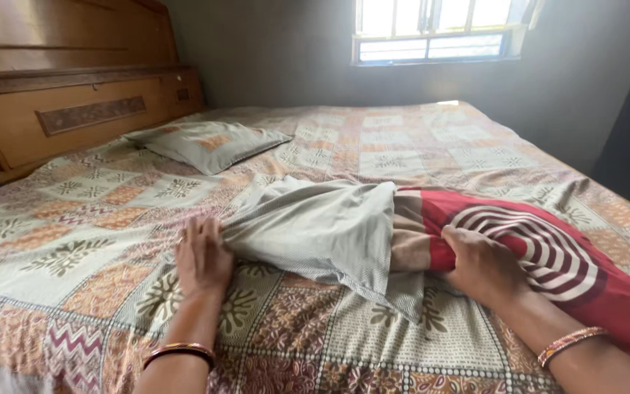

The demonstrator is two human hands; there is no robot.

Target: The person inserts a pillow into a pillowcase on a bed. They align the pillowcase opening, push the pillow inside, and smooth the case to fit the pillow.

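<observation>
Nearest the lens: two forearms reaching forward over a patterned bedsheet (74, 270), a dark bangle (180, 352) on the left wrist and a pink-and-gold bangle (570, 341) on the right. Left hand (202, 255) lay knuckles up, fingers curled and gathered onto the closed end of a grey-green pillowcase (315, 230), bunching the cloth against the sheet. Right hand (479, 263) clamped over the edge of a red pillow (548, 255) with a maroon-and-white swirl of curved stripes, thumb hidden, fingers folded into the fabric. Pillowcase stretched between the two hands, its open mouth pulled partway over the left end of the red pillow, a tan band of cloth showing just where cover met cushion. Loose lower corner of the case draped down toward the camera. Both lay mid-bed, slightly right of centre. Farther back, near the carved wooden headboard (74, 95), rested a second pillow (209, 142) already in a matching grey-green cover with an orange patch, flat and well apart from the hands. Beyond the bed: grey wall and a bright barred window (435, 33); dark panel at the right edge.
</observation>
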